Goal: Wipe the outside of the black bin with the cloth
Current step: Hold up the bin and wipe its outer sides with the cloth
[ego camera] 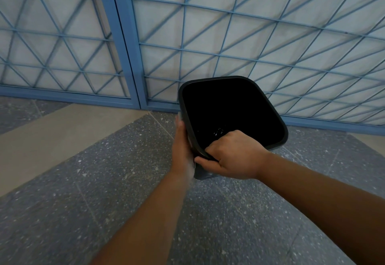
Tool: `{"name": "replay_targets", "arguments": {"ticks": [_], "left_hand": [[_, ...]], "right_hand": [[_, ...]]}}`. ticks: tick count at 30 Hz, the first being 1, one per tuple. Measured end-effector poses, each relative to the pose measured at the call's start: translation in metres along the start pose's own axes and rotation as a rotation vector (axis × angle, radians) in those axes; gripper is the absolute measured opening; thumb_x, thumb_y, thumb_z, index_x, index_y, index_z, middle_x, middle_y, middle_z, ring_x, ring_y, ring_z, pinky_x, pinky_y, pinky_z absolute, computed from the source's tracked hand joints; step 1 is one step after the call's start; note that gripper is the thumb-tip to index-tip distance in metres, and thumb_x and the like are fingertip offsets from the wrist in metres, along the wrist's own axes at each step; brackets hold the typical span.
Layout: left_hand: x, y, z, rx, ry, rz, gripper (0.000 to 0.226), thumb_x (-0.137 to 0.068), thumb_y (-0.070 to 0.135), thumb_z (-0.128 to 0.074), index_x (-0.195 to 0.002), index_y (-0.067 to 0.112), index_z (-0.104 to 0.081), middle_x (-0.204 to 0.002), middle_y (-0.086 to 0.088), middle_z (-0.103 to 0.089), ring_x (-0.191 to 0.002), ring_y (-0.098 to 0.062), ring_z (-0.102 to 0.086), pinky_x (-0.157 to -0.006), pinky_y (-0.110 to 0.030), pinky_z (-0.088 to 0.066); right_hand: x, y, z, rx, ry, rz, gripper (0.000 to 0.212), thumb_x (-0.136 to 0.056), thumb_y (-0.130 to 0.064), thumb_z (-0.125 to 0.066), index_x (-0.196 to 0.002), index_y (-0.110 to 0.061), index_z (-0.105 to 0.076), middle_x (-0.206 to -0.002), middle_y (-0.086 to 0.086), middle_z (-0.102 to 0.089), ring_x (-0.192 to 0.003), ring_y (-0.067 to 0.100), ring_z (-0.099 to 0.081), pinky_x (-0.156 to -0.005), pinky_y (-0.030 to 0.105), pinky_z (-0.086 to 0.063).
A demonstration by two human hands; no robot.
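A blue metal gate with a criss-cross grille over pale panels fills the upper half of the view, and below it runs a speckled grey stone floor with a beige band crossing on the left. In front of the gate, held up off the floor and tipped so its open mouth faces the camera, is the black bin, a squarish plastic tub with rounded corners and a rolled rim; its inside is dark, with a small glint deep in the bottom that is too dim to identify.

The right hand is clamped on the near corner of the rim, fingers curled over into the mouth and thumb pressed on the outer wall. The left hand lies flat along the bin's left outer side, fingers stretched up the wall. A sliver of something pale shows at its fingertips and by its wrist, probably the cloth, but I cannot tell for sure, nor how firmly the hand holds it.

The bin looks light and empty, stiff at the rim but likely to flex in the thin walls, and smooth enough to slip. The rim corner seems the sound place to hold while the other hand presses and rubs, turning the bin to reach each side
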State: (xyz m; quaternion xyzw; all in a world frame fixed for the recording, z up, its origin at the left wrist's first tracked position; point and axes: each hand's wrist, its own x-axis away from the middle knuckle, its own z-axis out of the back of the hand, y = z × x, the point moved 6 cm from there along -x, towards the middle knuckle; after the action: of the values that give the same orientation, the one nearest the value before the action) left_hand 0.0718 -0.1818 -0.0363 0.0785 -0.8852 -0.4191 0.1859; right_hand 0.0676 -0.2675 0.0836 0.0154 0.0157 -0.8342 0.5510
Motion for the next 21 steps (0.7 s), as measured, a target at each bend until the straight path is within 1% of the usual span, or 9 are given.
{"name": "replay_targets", "arguments": {"ticks": [3, 7, 8, 11, 12, 14, 16, 19, 21], "left_hand": [[0.007, -0.003, -0.002, -0.011, 0.032, -0.063, 0.07, -0.113, 0.065, -0.047, -0.171, 0.027, -0.048, -0.164, 0.0, -0.065, -0.153, -0.017, -0.061, -0.129, -0.041, -0.047], [0.006, -0.012, 0.004, -0.019, 0.025, 0.014, 0.113, -0.084, 0.092, -0.067, -0.175, 0.029, -0.042, -0.168, -0.003, -0.06, -0.154, -0.021, -0.06, -0.131, -0.045, -0.046], [0.002, -0.007, 0.002, -0.004, -0.019, 0.047, 0.114, -0.083, 0.092, -0.07, -0.173, 0.028, -0.044, -0.166, -0.004, -0.062, -0.153, -0.022, -0.061, -0.13, -0.045, -0.046], [-0.005, -0.009, 0.002, 0.001, -0.007, 0.068, 0.071, -0.109, 0.073, -0.049, -0.157, 0.022, -0.064, -0.143, -0.001, -0.079, -0.137, -0.018, -0.072, -0.112, -0.033, -0.057], [0.002, -0.008, -0.001, -0.039, 0.001, 0.045, 0.075, -0.107, 0.077, -0.05, -0.162, 0.026, -0.06, -0.148, 0.002, -0.076, -0.14, -0.015, -0.071, -0.114, -0.033, -0.055], [0.017, -0.007, -0.003, -0.062, -0.023, 0.009, 0.112, -0.085, 0.094, -0.063, -0.175, 0.032, -0.04, -0.17, 0.004, -0.058, -0.155, -0.014, -0.058, -0.129, -0.04, -0.046], [0.012, -0.011, 0.001, -0.041, -0.056, -0.021, 0.126, -0.076, 0.097, -0.069, -0.176, 0.027, -0.038, -0.173, -0.004, -0.054, -0.159, -0.022, -0.054, -0.134, -0.049, -0.042], [-0.016, -0.009, 0.003, 0.007, -0.079, 0.011, 0.106, -0.086, 0.086, -0.074, -0.168, 0.021, -0.054, -0.167, -0.015, -0.059, -0.159, -0.034, -0.054, -0.136, -0.059, -0.037], [-0.013, 0.001, -0.002, -0.047, -0.036, -0.036, 0.092, -0.094, 0.082, -0.069, -0.168, 0.029, -0.054, -0.173, -0.008, -0.054, -0.163, -0.028, -0.049, -0.138, -0.056, -0.034]], "right_hand": [[-0.001, 0.0, 0.0, -0.024, -0.017, -0.007, 0.059, -0.095, -0.056, -0.02, -0.061, -0.02, -0.054, -0.057, -0.003, -0.058, -0.052, 0.017, -0.055, -0.052, 0.03, -0.041], [0.0, -0.002, 0.001, -0.034, -0.028, 0.002, 0.06, -0.096, -0.056, -0.019, -0.063, -0.02, -0.054, -0.058, -0.003, -0.057, -0.053, 0.017, -0.054, -0.054, 0.031, -0.043], [-0.001, -0.001, 0.001, -0.029, -0.029, -0.002, 0.06, -0.096, -0.057, -0.019, -0.063, -0.02, -0.054, -0.057, -0.003, -0.057, -0.052, 0.017, -0.054, -0.054, 0.032, -0.042], [-0.002, -0.001, 0.001, -0.032, -0.037, -0.01, 0.061, -0.095, -0.057, -0.019, -0.063, -0.02, -0.054, -0.057, -0.004, -0.056, -0.052, 0.016, -0.053, -0.055, 0.033, -0.044], [-0.001, -0.001, 0.001, -0.035, -0.04, -0.006, 0.061, -0.096, -0.057, -0.019, -0.063, -0.02, -0.054, -0.057, -0.003, -0.057, -0.052, 0.016, -0.053, -0.055, 0.033, -0.044], [0.0, -0.002, 0.001, -0.042, -0.046, 0.003, 0.061, -0.096, -0.057, -0.019, -0.063, -0.02, -0.055, -0.058, -0.003, -0.057, -0.053, 0.016, -0.054, -0.055, 0.034, -0.044], [0.001, -0.002, 0.0, -0.036, -0.05, 0.005, 0.06, -0.096, -0.057, -0.019, -0.064, -0.02, -0.054, -0.058, -0.003, -0.057, -0.053, 0.017, -0.053, -0.055, 0.033, -0.044], [0.0, 0.0, 0.0, -0.035, -0.051, -0.006, 0.06, -0.096, -0.057, -0.02, -0.063, -0.02, -0.053, -0.057, -0.003, -0.056, -0.052, 0.016, -0.052, -0.054, 0.032, -0.042], [-0.001, 0.0, 0.001, -0.046, -0.049, -0.007, 0.061, -0.096, -0.057, -0.019, -0.062, -0.019, -0.053, -0.057, -0.003, -0.056, -0.051, 0.016, -0.052, -0.054, 0.03, -0.04]]}}
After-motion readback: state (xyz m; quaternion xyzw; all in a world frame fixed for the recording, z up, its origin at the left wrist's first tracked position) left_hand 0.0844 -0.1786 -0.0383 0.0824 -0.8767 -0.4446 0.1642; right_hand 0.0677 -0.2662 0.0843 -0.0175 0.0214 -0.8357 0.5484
